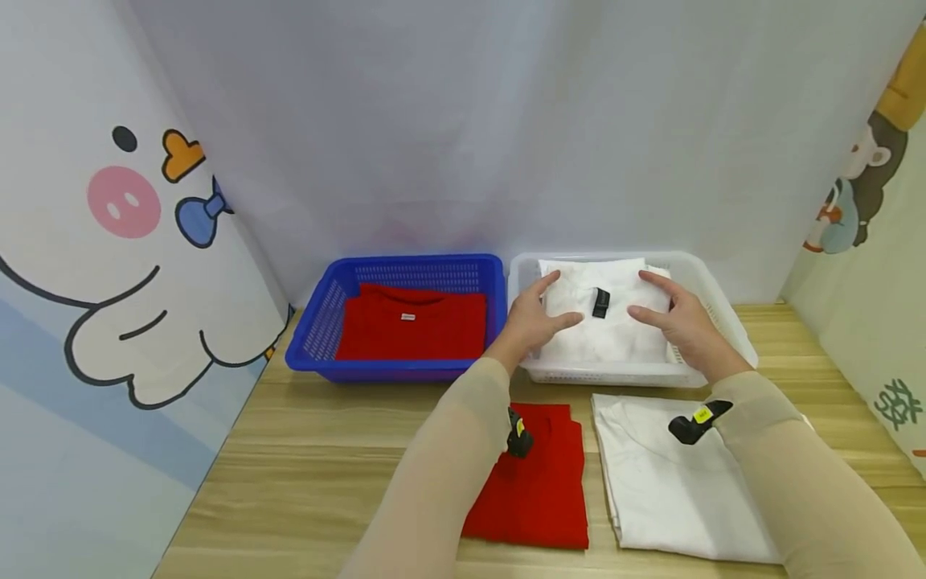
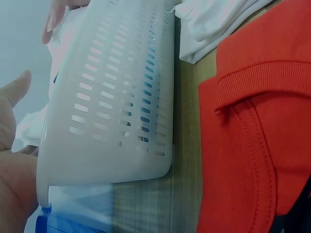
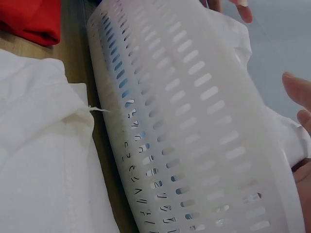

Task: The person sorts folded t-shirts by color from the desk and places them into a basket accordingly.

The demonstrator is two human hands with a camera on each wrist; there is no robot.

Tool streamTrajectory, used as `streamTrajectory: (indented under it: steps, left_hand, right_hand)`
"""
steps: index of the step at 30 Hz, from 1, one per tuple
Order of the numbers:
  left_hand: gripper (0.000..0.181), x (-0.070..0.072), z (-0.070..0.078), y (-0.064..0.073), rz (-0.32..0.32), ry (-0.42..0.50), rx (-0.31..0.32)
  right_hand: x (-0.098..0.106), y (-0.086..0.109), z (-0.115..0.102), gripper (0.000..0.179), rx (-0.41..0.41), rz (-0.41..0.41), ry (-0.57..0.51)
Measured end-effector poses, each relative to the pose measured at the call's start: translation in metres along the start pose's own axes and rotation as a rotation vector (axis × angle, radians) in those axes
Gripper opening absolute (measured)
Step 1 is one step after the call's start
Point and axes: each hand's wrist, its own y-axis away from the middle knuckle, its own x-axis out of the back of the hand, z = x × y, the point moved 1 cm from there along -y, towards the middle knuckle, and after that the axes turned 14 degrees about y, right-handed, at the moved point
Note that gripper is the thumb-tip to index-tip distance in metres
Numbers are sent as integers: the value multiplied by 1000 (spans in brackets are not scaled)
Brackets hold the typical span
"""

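A folded white shirt (image 1: 604, 342) with a black neck label (image 1: 601, 303) lies in the white plastic basket (image 1: 615, 375). Over its left part is my left hand (image 1: 534, 320), thumb and fingers spread apart. My right hand (image 1: 683, 323) is held the same way over the right part. Neither hand grips the cloth; whether the fingertips touch it I cannot tell. Both wrist views mostly show the perforated side of the basket (image 2: 107, 107), with part of the left hand (image 2: 14, 184) and the right hand (image 3: 302, 97) beyond its rim.
Left of the white basket stands a blue basket (image 1: 398, 371) holding folded red clothing (image 1: 412, 336). In front, on the wooden table (image 1: 311, 474), lie a folded red shirt (image 1: 542, 503) and a folded white shirt (image 1: 673, 503), partly under my forearms. A pale curtain (image 1: 434, 145) hangs behind.
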Motion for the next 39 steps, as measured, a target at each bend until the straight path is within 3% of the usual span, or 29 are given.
streamTrajectory:
  steps: [13, 19, 25, 31, 39]
  left_hand:
    - [84, 0, 6, 3, -13, -62, -7]
    - [83, 0, 7, 4, -5, -87, -38]
    - [85, 3, 11, 7, 4, -87, -43]
    - [88, 18, 23, 17, -13, -107, -88]
    - [88, 52, 39, 42, -18, -149, -136]
  right_hand:
    - [-3, -5, 1, 88, -29, -110, 61]
    - [-2, -3, -1, 96, -25, -68, 78]
    - [-1, 0, -4, 94, 7, -33, 119]
    - [6, 8, -14, 89, 62, -2, 135]
    - [13, 25, -32, 88, 109, -42, 127]
